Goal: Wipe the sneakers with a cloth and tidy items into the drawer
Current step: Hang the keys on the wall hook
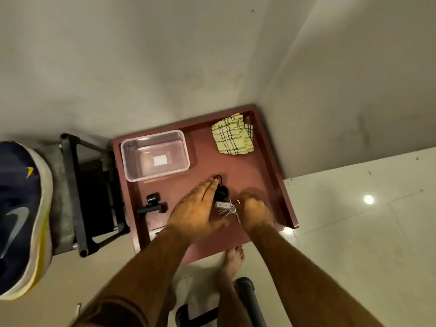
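1. The bunch of keys (227, 210) lies near the front of the open red drawer (271, 147), right of centre, with a white fob; a dark round fob (221, 192) sits just beyond it.
2. The keys look hard, light and loose (likely to splay and jingle); I would lift them by the ring or fob, not by a single blade.
3. The right hand (254, 211) is curled, fingers bent down beside the ring; whether it already pinches it I cannot tell; the left hand (200, 208) lies flat and spread, fingertips touching the dark fob.
4. Farther off: a clear plastic tub (155, 155) at far left, a folded checked cloth (232, 135) at far right, a small black clamp (152, 205) near left.
5. A navy sneaker (21, 215) rests on a stand outside the drawer, at left.
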